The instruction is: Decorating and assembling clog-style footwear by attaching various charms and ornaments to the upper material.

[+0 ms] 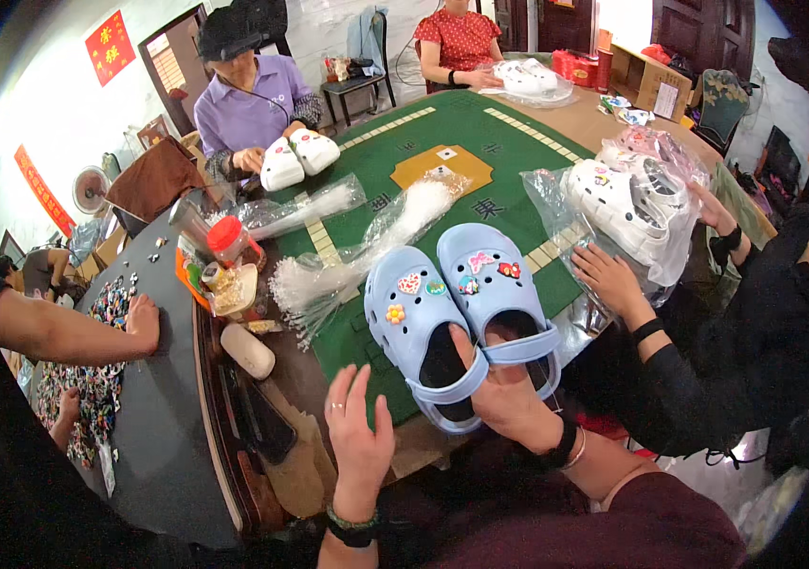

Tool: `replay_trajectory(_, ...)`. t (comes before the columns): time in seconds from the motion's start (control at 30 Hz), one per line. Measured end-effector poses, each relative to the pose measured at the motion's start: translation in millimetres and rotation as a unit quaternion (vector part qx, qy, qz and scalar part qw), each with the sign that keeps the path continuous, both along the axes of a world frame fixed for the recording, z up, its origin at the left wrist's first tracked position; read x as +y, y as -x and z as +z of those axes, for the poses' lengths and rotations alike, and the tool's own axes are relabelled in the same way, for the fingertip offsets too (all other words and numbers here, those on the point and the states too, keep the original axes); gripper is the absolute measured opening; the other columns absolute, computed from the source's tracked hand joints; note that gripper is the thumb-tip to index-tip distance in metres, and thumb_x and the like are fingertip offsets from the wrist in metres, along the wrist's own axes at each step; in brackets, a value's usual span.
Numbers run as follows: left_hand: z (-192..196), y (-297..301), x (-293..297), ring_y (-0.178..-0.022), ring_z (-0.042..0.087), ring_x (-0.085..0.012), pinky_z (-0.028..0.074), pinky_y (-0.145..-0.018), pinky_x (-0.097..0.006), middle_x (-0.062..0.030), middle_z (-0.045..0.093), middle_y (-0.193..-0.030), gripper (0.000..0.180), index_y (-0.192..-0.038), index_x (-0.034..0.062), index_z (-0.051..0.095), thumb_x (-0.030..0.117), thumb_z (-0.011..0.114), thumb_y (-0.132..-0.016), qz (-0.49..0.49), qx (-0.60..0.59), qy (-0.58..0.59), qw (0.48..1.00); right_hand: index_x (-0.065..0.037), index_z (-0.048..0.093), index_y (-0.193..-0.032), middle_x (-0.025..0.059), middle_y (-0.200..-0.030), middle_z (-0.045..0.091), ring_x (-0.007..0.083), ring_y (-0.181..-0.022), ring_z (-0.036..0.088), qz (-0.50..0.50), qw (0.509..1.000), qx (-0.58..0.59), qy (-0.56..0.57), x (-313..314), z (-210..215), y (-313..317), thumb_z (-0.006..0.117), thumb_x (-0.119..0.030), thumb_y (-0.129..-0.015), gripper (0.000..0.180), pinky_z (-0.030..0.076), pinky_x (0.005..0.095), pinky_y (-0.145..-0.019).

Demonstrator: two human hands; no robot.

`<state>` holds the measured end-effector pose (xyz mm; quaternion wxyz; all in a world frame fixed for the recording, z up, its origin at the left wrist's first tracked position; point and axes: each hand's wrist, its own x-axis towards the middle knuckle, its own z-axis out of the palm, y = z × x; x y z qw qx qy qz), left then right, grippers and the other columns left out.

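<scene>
A pair of light blue clogs (480, 261) with colourful charms on the toes is held side by side over the near edge of the green game mat (348, 327). My right hand (514, 403) grips them where they meet, its fingers reaching into the foot openings near the heel straps; some fingers are hidden. Just left of the clogs, my left hand (359, 441) is raised with its fingers apart and holds nothing. Beyond the clogs lies a bundle of thin clear plastic ties (329, 289) in a bag.
A red-lidded jar (229, 242) and a white oval case (248, 351) stand to the left. Co-workers handle white clogs (281, 163) opposite and bagged white clogs (618, 204) at right. On the dark side table, another person's hand (142, 322) rests beside many small colourful charms (77, 398).
</scene>
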<state>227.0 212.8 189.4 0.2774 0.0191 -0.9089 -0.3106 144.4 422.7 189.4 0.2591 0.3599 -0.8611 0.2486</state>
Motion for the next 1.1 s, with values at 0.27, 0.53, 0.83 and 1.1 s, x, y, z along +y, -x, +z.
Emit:
replay_trajectory(0.27, 40, 60, 18, -0.135, 0.041, -0.0469, 0.033, -0.113, -0.054, -0.0259, 0.051, -0.137, 0.051, -0.138, 0.0011, 0.055, -0.004, 0.053, -0.087, -0.017, 0.071, 0.143, 0.987, 0.001, 0.040, -0.150, 0.0326, -0.123, 0.050, 0.0502, -0.113, 0.051, -0.007, 1.000, 0.004, 0.005, 1, -9, 0, 0.064, -0.001, -0.075, 0.078, 0.039, 0.0591, -0.100)
replay_trajectory(0.53, 29, 72, 12, -0.137, 0.037, -0.0508, 0.031, -0.115, -0.055, -0.0294, 0.049, -0.140, 0.058, -0.137, 0.0076, 0.059, -0.006, 0.051, -0.082, -0.018, 0.043, 0.161, 0.986, -0.001, 0.041, -0.150, 0.0366, -0.126, 0.048, 0.0529, -0.118, 0.050, -0.003, 1.000, 0.005, 0.000, 1, -10, 3, 0.065, -0.002, -0.075, 0.079, 0.038, 0.0608, -0.102)
replay_trajectory(0.83, 53, 108, 23, -0.143, 0.032, -0.0498, 0.027, -0.116, -0.056, -0.0262, 0.046, -0.146, 0.063, -0.137, 0.0124, 0.061, -0.010, 0.050, -0.078, -0.042, 0.007, 0.246, 0.968, -0.001, 0.044, -0.148, 0.0375, -0.128, 0.048, 0.0532, -0.119, 0.051, -0.015, 1.000, 0.011, 0.003, -2, -10, 3, 0.062, -0.002, -0.076, 0.074, 0.037, 0.0607, -0.102)
replay_trajectory(1.1, 70, 101, 37, -0.145, 0.030, -0.0475, 0.026, -0.115, -0.062, -0.0255, 0.043, -0.149, 0.051, -0.128, 0.0132, 0.068, -0.003, 0.055, -0.082, -0.089, 0.055, 0.204, 0.973, 0.001, 0.044, -0.147, 0.0383, -0.135, 0.043, 0.0537, -0.125, 0.046, -0.024, 0.999, -0.004, -0.022, -2, -9, 4, 0.062, -0.002, -0.077, 0.073, 0.034, 0.0604, -0.107)
